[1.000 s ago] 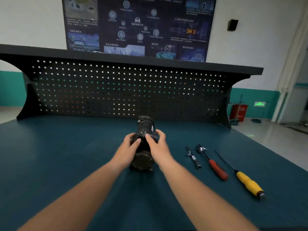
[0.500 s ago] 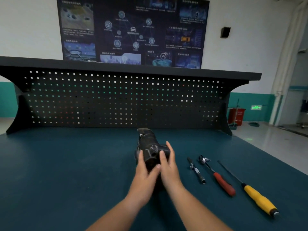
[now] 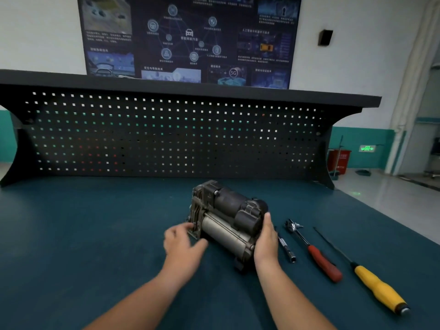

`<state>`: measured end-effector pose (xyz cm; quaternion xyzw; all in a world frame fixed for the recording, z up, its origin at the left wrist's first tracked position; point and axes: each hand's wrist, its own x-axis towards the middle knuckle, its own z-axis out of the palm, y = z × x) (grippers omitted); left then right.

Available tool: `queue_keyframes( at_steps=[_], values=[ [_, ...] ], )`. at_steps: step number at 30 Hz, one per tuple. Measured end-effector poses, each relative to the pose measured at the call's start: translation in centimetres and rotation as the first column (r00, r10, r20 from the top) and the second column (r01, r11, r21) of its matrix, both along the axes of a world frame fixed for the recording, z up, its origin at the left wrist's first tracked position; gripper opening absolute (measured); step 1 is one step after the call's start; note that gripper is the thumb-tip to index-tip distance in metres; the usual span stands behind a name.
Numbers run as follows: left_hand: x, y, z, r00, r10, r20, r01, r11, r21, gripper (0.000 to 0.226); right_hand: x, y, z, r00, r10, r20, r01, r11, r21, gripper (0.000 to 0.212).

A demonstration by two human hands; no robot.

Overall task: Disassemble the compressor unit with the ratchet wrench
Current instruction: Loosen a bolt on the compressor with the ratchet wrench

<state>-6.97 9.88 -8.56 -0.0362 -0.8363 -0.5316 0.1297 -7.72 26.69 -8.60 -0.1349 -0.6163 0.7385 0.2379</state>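
Hardly begun: left hand and right hand curl their fingers round the intact dark metal compressor unit; red-handled ratchet wrench untouched.

Left forearm bare, right forearm bare, right to the bottom edge; left grip and right grip bare too, wrists uncovered.

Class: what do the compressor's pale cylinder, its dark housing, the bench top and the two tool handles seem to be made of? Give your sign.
The compressor cylinder: bare metal, likely aluminium; dull silver-grey sheen. Housing: cast metal or hard plastic, unclear; matte black, ribbed. Bench top: soft mat, perhaps felt or rubber; matte teal, no glare. Red handle and yellow handle: probably plastic; solid colour, smooth.
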Motion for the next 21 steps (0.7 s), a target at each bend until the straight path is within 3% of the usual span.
queue_keyframes(
  at_steps=[3, 6, 8, 11, 16, 21],
  values=[
    [-3.7, -2.0, -0.2, 0.998, 0.006, 0.065, -0.002, 0.999, -0.054, 0.07, 0.7, 1.0, -1.2, 0.989, 0.143, -0.026, -0.142, 0.988, 0.061, 0.054],
    [-6.3, -2.2, -0.4, 0.99, -0.084, 0.114, 0.091, 0.994, -0.057, 0.083, 1.0, 2.1, -1.0, 0.962, 0.271, 0.006, -0.255, 0.895, 0.365, 0.045],
    [-7.4, -1.8, -0.7, 0.977, -0.152, 0.151, 0.151, 0.988, 0.023, 0.086, 1.0, 2.5, -1.1, 0.954, 0.297, 0.047, -0.282, 0.827, 0.486, 0.062],
    [-8.1, -1.2, -1.5, 0.975, -0.169, 0.142, 0.162, 0.985, 0.061, 0.087, 0.9, 2.9, -1.2, 0.943, 0.326, 0.067, -0.316, 0.816, 0.483, 0.081],
    [-9.0, -1.4, -1.8, 0.983, -0.097, 0.158, 0.099, 0.995, -0.005, 0.103, 0.5, 3.2, -1.4, 0.931, 0.355, 0.082, -0.35, 0.81, 0.471, 0.063],
    [-7.7, -2.5, -2.1, 0.98, -0.079, 0.182, 0.088, 0.995, -0.043, 0.105, 0.0, 4.0, -1.6, 0.91, 0.413, 0.041, -0.399, 0.843, 0.36, 0.078]
  ],
)
